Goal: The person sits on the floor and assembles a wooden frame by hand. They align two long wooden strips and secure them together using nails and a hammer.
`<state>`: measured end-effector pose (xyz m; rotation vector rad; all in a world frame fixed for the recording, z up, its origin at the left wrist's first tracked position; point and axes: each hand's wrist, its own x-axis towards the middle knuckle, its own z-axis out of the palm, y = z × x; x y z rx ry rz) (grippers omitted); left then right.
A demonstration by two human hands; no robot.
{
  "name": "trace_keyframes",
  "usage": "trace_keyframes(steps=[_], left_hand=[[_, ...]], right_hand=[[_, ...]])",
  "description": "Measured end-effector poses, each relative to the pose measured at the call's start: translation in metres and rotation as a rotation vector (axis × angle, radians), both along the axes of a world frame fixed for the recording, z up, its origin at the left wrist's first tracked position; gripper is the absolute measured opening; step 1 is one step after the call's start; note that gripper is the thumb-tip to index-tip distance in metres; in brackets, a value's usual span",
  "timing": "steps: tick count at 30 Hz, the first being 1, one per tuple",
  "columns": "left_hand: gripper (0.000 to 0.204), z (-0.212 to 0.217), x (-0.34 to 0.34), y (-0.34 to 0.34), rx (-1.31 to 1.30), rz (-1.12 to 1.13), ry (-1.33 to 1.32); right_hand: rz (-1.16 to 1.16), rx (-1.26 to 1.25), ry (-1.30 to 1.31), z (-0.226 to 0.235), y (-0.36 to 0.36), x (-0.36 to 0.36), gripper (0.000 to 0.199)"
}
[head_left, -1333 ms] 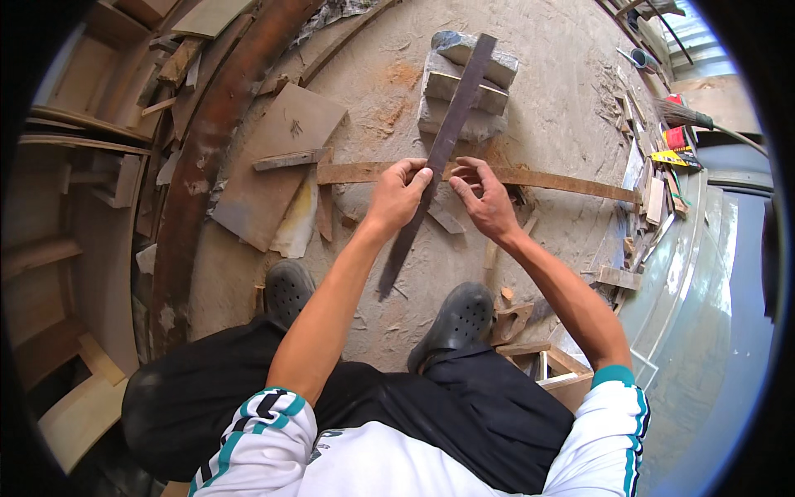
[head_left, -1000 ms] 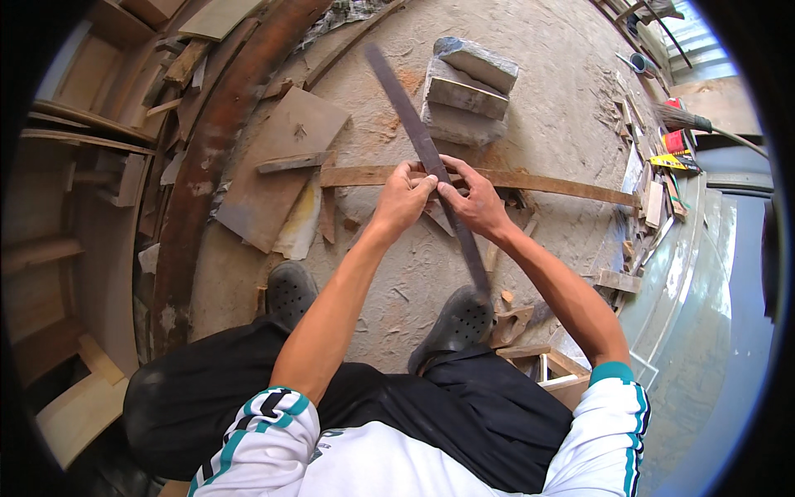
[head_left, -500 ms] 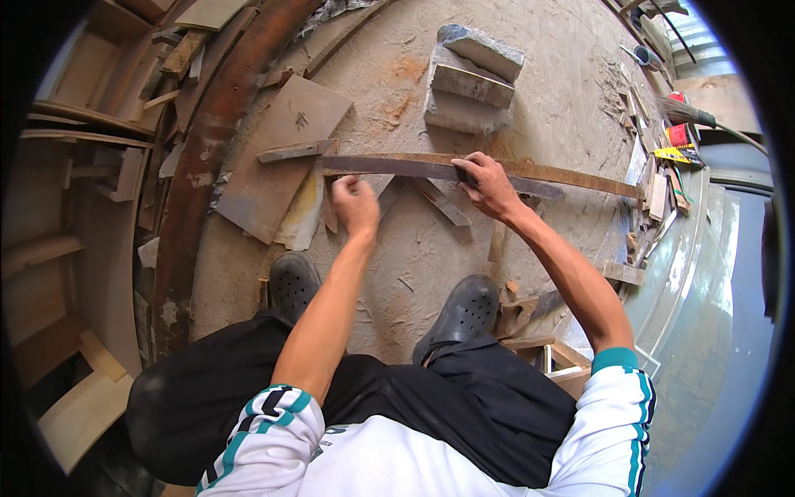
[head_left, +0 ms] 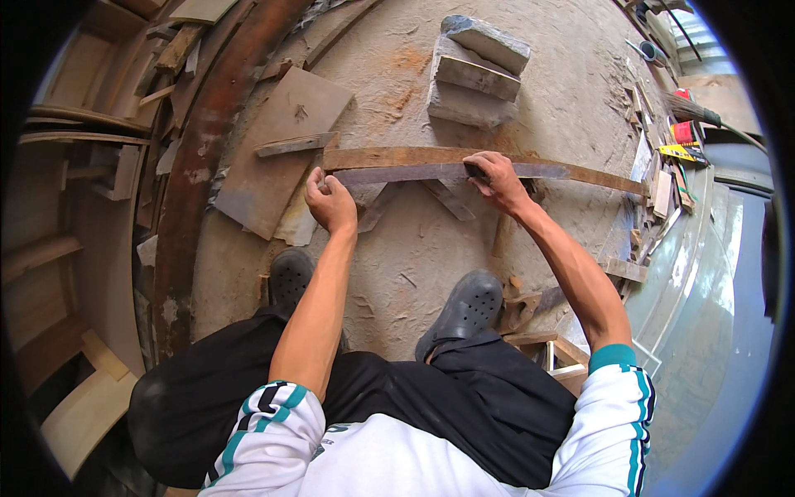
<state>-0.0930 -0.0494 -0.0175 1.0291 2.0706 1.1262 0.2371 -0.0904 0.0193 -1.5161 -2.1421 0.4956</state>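
Note:
A long, flat grey strip [head_left: 397, 174] lies along the near side of a brown wooden plank [head_left: 397, 156], running left to right in front of me. My left hand [head_left: 333, 203] is closed, its fingertips pinched at the strip's left end; the exact grip is partly hidden. Farther right, my right hand [head_left: 499, 184] is closed over the strip, with a small dark block [head_left: 474, 170] showing between thumb and fingers. Beneath the strip, two short wood pieces slant toward me, one of them a grey batten [head_left: 450, 200].
A brown board [head_left: 286, 149] carries a short wood stick [head_left: 296, 145] at left. Stacked concrete blocks [head_left: 478, 74] stand beyond the plank. Near my right shoe [head_left: 464, 311] is a wooden saw handle [head_left: 520, 313]. Scrap wood and glass sheets [head_left: 683, 306] line the right.
My left hand has moved left to the strip's end. My right hand has slid slightly right with the dark block. More of the plank's face shows above the strip.

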Motion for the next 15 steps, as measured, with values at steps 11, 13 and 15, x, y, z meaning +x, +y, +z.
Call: trace_keyframes(steps=[11,13,15], left_hand=[[0.033,0.006,-0.019,0.027,-0.011,-0.089,-0.087],[0.034,0.007,-0.020,0.027,-0.015,-0.118,-0.087],[0.033,0.008,-0.020,0.026,-0.011,-0.118,-0.071]], right_hand=[[-0.066,-0.032,0.023,-0.006,0.007,-0.014,0.042],[-0.068,-0.030,0.011,-0.006,0.008,-0.015,0.042],[-0.074,-0.024,-0.007,-0.006,0.009,-0.016,0.043]])
